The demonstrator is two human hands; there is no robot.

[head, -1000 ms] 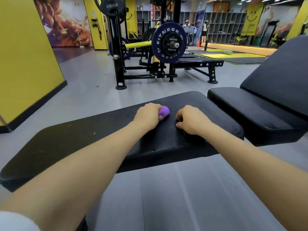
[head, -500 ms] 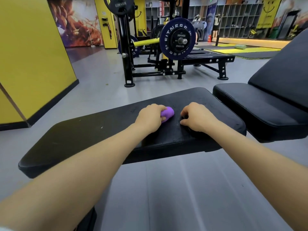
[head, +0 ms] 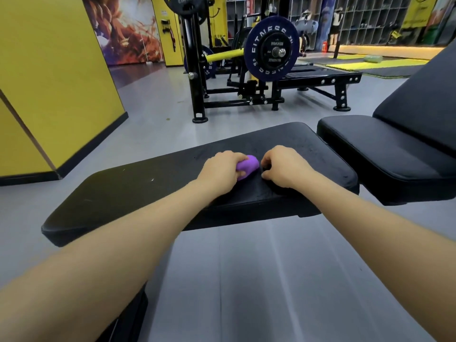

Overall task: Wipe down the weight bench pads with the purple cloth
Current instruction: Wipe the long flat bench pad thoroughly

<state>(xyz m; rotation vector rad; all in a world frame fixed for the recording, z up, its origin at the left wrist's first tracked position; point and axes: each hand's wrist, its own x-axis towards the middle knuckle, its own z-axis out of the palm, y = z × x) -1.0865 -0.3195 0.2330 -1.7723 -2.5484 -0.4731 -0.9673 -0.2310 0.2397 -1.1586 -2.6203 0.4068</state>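
Note:
A long black bench pad (head: pixel 138 191) lies across the middle of the view. My left hand (head: pixel 220 170) grips a bunched purple cloth (head: pixel 248 165) and presses it on the pad's right part. Just right of the cloth, my right hand (head: pixel 283 167) rests on the pad as a loose fist, fingers curled under; nothing shows in it. A second black seat pad (head: pixel 370 146) with a raised backrest (head: pixel 424 99) stands to the right, apart from both hands.
Grey floor lies between me and the bench. A black rack with a barbell and a blue weight plate (head: pixel 271 49) stands behind the bench. A yellow wall (head: pixel 49 82) juts in at the left. Shelving and a person (head: pixel 335 23) are far back.
The view has shifted left and closer, so the bench sits more to the right. Both hands stay on the same spot of the pad, the left still holding the cloth.

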